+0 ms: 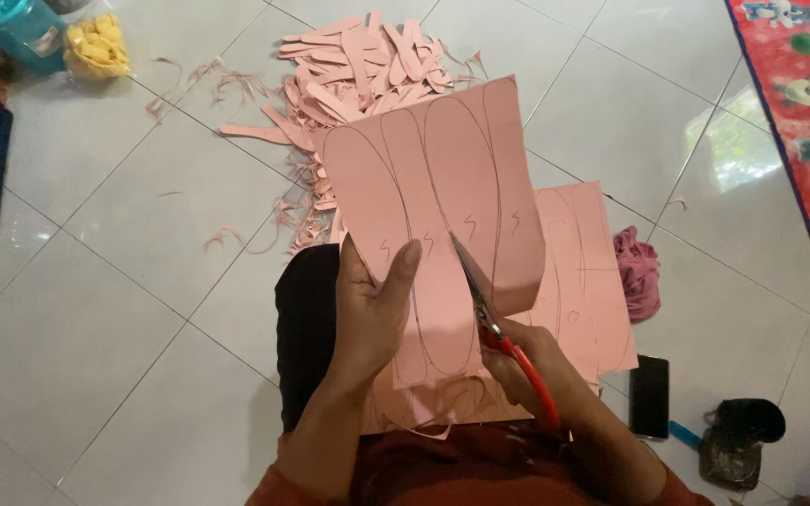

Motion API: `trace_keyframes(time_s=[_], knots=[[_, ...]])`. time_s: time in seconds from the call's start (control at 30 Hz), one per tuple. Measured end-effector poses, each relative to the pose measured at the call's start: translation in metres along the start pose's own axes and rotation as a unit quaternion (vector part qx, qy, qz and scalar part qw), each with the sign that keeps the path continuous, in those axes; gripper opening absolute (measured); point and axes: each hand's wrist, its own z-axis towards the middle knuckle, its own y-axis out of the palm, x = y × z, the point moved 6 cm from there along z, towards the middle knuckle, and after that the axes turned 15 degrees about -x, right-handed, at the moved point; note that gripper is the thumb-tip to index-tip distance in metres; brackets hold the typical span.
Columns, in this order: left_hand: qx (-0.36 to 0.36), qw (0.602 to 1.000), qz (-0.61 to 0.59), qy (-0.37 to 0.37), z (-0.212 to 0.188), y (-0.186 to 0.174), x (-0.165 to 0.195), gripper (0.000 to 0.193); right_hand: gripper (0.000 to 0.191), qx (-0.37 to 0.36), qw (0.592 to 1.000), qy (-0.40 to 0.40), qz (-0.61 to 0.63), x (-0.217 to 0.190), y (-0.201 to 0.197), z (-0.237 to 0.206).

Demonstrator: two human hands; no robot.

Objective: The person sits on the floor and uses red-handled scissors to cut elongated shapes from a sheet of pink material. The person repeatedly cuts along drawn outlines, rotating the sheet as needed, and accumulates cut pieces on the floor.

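Item: pink sheet [442, 187] with pencilled sole outlines, clamped in left hand [367, 309] grip at its lower edge; right hand [527, 361] grip closed on red-handled scissors [494, 319], blades inside the sheet just beside the left thumb. Risk, judged: the unsupported upper sheet could flop and pull the cut off its line, or the blades nick the thumb.

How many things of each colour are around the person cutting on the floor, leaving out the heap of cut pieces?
Pink: 3, the held sheet, the sheet under it, a cloth
Red: 2, scissors, mat
Black: 1, phone
Yellow: 1, bag
Total: 7
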Motion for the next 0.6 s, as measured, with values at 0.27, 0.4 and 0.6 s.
trace_keyframes(time_s=[0.27, 0.4, 0.6], knots=[[-0.037, 0.995, 0.003, -0.088, -0.013, 0.016, -0.008, 0.035, 0.023, -0.019, 1.0, -0.016, 0.004, -0.018, 0.001, -0.001], [-0.039, 0.995, -0.031, -0.086, -0.014, 0.018, -0.014, 0.036, 0.033, -0.019, 0.998, -0.053, -0.005, -0.026, 0.002, -0.006], [-0.038, 0.995, -0.017, -0.086, -0.015, 0.018, -0.018, 0.037, 0.031, 0.011, 1.0, -0.024, 0.003, -0.016, 0.005, -0.002]])
